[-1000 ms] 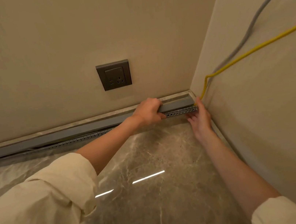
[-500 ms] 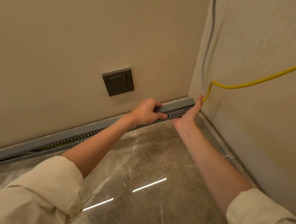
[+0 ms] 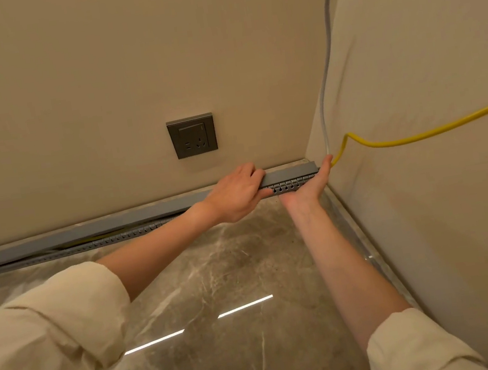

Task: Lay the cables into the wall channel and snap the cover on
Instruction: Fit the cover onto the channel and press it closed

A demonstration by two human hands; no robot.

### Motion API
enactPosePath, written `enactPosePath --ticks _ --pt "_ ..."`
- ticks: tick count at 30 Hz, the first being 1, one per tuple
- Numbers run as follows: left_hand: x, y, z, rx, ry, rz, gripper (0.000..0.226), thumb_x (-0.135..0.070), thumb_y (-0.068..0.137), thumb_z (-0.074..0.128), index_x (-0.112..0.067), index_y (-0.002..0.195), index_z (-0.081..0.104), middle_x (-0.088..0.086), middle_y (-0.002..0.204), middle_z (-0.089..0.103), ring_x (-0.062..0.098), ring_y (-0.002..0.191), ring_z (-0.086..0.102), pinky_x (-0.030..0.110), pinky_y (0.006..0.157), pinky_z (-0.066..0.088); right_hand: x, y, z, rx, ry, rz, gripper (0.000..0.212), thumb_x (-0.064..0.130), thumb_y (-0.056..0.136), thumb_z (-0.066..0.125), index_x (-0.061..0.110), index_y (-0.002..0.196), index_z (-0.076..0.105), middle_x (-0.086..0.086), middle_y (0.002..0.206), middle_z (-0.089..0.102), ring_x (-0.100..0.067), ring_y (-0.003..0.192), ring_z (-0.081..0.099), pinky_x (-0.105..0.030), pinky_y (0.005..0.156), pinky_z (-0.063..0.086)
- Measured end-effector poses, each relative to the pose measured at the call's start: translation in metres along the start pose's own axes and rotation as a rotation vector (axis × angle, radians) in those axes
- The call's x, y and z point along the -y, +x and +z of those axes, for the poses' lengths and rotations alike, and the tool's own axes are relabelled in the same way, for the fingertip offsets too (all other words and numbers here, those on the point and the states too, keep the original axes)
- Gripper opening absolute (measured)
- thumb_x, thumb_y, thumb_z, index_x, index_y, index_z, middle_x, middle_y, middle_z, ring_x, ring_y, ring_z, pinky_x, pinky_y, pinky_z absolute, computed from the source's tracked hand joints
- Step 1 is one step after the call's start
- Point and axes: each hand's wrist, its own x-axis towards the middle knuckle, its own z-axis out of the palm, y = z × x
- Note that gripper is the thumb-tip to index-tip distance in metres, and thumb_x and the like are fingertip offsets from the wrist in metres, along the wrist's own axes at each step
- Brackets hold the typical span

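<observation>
Pressing the cover [image 3: 290, 173] onto the channel [image 3: 123, 236] at the wall's right corner, your left hand [image 3: 234, 194] grips it closed while your right hand [image 3: 308, 189] cups open beneath — cables [image 3: 400, 139] laid, left stretch still unsnapped.

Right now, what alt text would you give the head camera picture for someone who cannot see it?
Two bare hands work a grey cover onto a slotted channel along the wall's foot: the left hand grips it, the right hand reaches its corner end. A yellow cable and a grey cable rise from the corner.
</observation>
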Motion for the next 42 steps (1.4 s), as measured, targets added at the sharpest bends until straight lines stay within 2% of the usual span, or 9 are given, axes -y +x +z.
enactPosePath --ticks 4,10,19,23,25,28,31,33,42 --pt "0.005 -0.004 0.008 -0.107 0.165 0.045 0.048 -0.053 0.093 0.034 -0.007 0.101 0.044 0.014 0.097 0.051 0.029 0.081 0.051 0.042 0.065 0.044 0.0 -0.002 0.001 0.013 -0.003 0.026 0.075 0.069 0.078 0.051 0.015 0.129 0.05 -0.017 0.127 0.055 -0.034 0.108 0.058 -0.051 0.096 0.046" --pt "0.013 -0.002 0.001 -0.172 0.292 0.114 0.065 -0.067 0.083 0.03 -0.006 0.096 0.045 0.013 0.091 0.053 0.027 0.073 0.053 0.039 0.055 0.044 0.0 -0.006 -0.001 0.055 -0.004 0.048 0.073 0.069 0.079 0.048 0.015 0.128 0.052 -0.017 0.125 0.057 -0.035 0.107 0.059 -0.048 0.083 0.053" --pt "0.009 -0.001 -0.015 -0.151 0.159 0.186 0.037 -0.044 0.095 0.042 -0.009 0.106 0.039 0.011 0.077 0.064 0.035 0.055 0.053 0.033 0.043 0.032 -0.002 -0.003 -0.003 -0.017 0.003 0.039 0.069 0.067 0.078 0.051 0.015 0.122 0.058 -0.016 0.12 0.063 -0.033 0.105 0.062 -0.045 0.089 0.052" --pt "0.01 0.002 -0.024 -0.166 0.158 0.183 0.034 -0.042 0.097 0.035 -0.011 0.11 0.042 0.012 0.091 0.063 0.035 0.065 0.058 0.039 0.048 0.041 0.0 -0.005 -0.004 -0.069 0.031 0.048 0.057 0.069 0.072 0.058 0.012 0.073 0.054 -0.005 0.063 0.058 -0.02 0.057 0.059 -0.027 0.057 0.052" --pt "0.012 0.006 -0.026 -0.154 0.131 0.135 0.034 -0.042 0.097 0.034 -0.012 0.11 0.043 0.012 0.094 0.063 0.034 0.071 0.059 0.037 0.05 0.038 0.001 -0.006 -0.006 -0.097 0.043 0.054 0.057 0.07 0.068 0.061 0.016 0.063 0.042 -0.001 0.056 0.045 -0.018 0.046 0.047 -0.023 0.049 0.044" --pt "0.01 0.014 -0.022 -0.055 0.07 0.093 0.033 -0.041 0.097 0.035 -0.011 0.108 0.042 0.012 0.098 0.061 0.033 0.077 0.058 0.035 0.056 0.034 0.001 -0.007 -0.004 -0.056 0.021 0.042 0.059 0.072 0.067 0.061 0.014 0.074 0.052 -0.004 0.069 0.055 -0.021 0.057 0.056 -0.027 0.058 0.049" --pt "0.006 0.018 -0.013 0.038 -0.038 0.058 0.03 -0.036 0.099 0.035 -0.008 0.109 0.043 0.016 0.103 0.059 0.035 0.084 0.056 0.034 0.063 0.034 0.002 -0.008 0.0 0.012 0.002 0.033 0.075 0.073 0.071 0.056 0.011 0.113 0.06 -0.013 0.101 0.066 -0.031 0.093 0.066 -0.041 0.084 0.054" --pt "0.003 0.019 -0.01 0.044 -0.07 0.051 0.029 -0.034 0.099 0.033 -0.008 0.107 0.044 0.017 0.101 0.061 0.036 0.085 0.056 0.034 0.063 0.034 0.002 -0.009 0.001 0.031 0.003 0.035 0.083 0.074 0.072 0.054 0.011 0.126 0.055 -0.015 0.113 0.063 -0.033 0.099 0.064 -0.043 0.085 0.053" --pt "-0.008 0.026 -0.01 0.086 -0.074 0.072 0.029 -0.034 0.1 0.029 -0.008 0.097 0.04 0.019 0.091 0.062 0.036 0.075 0.055 0.034 0.06 0.029 0.002 -0.009 -0.002 0.018 -0.009 -0.015 0.073 0.074 0.074 0.051 0.014 0.114 0.057 -0.012 0.097 0.064 -0.028 0.088 0.065 -0.037 0.075 0.054"
